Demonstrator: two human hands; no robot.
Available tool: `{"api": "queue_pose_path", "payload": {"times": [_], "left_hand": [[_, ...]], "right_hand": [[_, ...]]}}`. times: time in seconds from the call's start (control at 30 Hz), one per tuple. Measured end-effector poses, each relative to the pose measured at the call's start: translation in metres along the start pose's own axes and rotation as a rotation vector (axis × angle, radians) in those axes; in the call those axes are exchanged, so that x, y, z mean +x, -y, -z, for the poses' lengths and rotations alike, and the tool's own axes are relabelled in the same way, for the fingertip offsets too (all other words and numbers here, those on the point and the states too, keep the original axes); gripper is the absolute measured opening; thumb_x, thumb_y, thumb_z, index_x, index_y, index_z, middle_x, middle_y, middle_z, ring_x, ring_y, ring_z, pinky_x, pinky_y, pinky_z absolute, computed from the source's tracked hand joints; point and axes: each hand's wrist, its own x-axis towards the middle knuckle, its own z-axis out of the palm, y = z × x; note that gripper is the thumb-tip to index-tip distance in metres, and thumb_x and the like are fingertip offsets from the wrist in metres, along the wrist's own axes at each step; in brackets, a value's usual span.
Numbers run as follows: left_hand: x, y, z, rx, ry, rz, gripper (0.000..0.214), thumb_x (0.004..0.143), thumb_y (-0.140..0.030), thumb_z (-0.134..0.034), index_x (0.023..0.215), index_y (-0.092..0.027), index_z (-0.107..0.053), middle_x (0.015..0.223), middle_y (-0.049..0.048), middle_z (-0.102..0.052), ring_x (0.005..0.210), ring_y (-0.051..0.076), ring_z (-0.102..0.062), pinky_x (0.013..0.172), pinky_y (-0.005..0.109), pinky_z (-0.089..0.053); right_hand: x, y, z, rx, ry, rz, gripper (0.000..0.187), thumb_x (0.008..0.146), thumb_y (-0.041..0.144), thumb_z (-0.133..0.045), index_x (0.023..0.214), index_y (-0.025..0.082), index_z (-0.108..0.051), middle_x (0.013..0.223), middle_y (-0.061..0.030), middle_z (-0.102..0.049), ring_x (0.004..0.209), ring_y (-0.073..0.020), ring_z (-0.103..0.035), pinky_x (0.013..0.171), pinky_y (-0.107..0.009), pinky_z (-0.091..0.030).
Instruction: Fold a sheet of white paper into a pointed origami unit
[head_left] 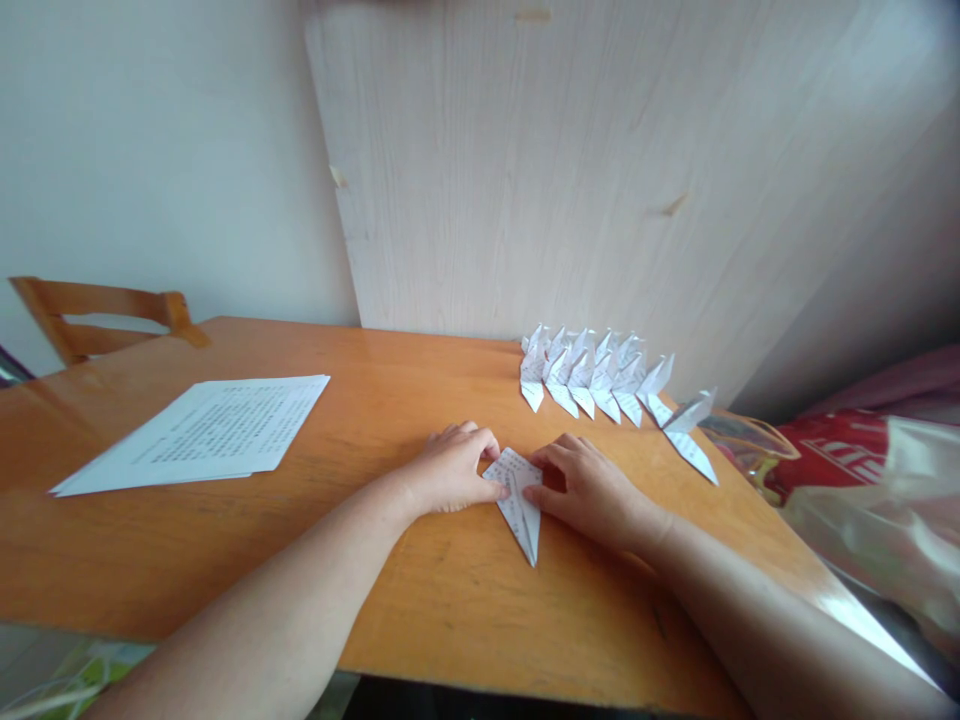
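Folded paper (523,515), ungrasped, was pressed onto the table (375,570) by fingertips of left hand (450,470) and right hand (592,492), presumably to set creases.

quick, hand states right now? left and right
Left hand: fingers curled, tips on the folded paper's left edge; pinch or press, cannot tell.
Right hand: fingers bent, tips on its right edge; likewise cannot tell.

The table (300,560) is smooth orange wood, glossy with varnish. On it the fold (519,505), the sheets (202,432) and the row (592,375) are thin matt printed paper. Behind it a board (562,180) is pale matt wood; off its right edge a bag (862,470) is shiny plastic.
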Motion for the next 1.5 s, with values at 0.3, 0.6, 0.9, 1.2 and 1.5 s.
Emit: {"api": "queue_pose_path", "payload": {"times": [0.3,0.6,0.9,1.2,1.5], "left_hand": [[0.000,0.001,0.003,-0.070,0.022,-0.029,0.041,0.067,-0.049,-0.077,0.097,-0.024,-0.064,0.104,0.0039,-0.062,0.101,0.027,-0.058,0.083,0.036,-0.047],[0.002,-0.003,-0.001,-0.780,0.160,-0.056,0.027,0.082,-0.035,-0.069,0.099,-0.015,-0.059,0.097,0.0041,-0.067,0.089,0.017,-0.062,0.081,0.030,-0.048],[0.003,-0.009,0.007,-0.902,-0.114,-0.125,0.017,0.084,-0.030,-0.067,0.088,-0.015,-0.060,0.084,0.0006,-0.062,0.078,0.013,-0.056,0.074,0.027,-0.045],[-0.005,-0.017,0.009,-0.541,-0.373,-0.319,0.004,0.087,-0.020,-0.061,0.085,-0.018,-0.059,0.082,0.0002,-0.060,0.076,0.013,-0.055,0.072,0.026,-0.045],[0.000,0.002,-0.006,-0.068,-0.143,-0.366,0.021,0.074,-0.001,-0.050,0.081,-0.020,-0.053,0.085,-0.0005,-0.056,0.075,0.014,-0.052,0.066,0.024,-0.040]], "right_hand": [[0.000,-0.001,-0.009,0.348,-0.007,-0.100,0.017,0.075,0.020,-0.065,0.088,0.020,-0.054,0.078,0.0012,-0.056,0.069,-0.0147,-0.051,0.061,-0.027,-0.040],[0.002,-0.002,0.002,0.898,-0.101,-0.098,0.029,0.078,0.026,-0.065,0.103,0.021,-0.050,0.083,0.0014,-0.054,0.075,-0.0146,-0.053,0.067,-0.027,-0.044],[0.001,0.002,0.008,0.915,-0.038,-0.083,0.022,0.084,0.040,-0.068,0.082,0.019,-0.059,0.076,0.0006,-0.060,0.068,-0.0130,-0.052,0.064,-0.027,-0.042],[0.001,-0.003,-0.003,0.723,-0.294,0.041,0.005,0.085,0.025,-0.062,0.087,0.021,-0.059,0.080,-0.0010,-0.062,0.071,-0.0149,-0.053,0.061,-0.027,-0.040],[-0.005,0.003,0.001,-0.084,-0.145,0.171,0.020,0.079,0.008,-0.057,0.094,0.019,-0.063,0.097,-0.0062,-0.060,0.092,-0.0203,-0.054,0.082,-0.032,-0.043]]}}
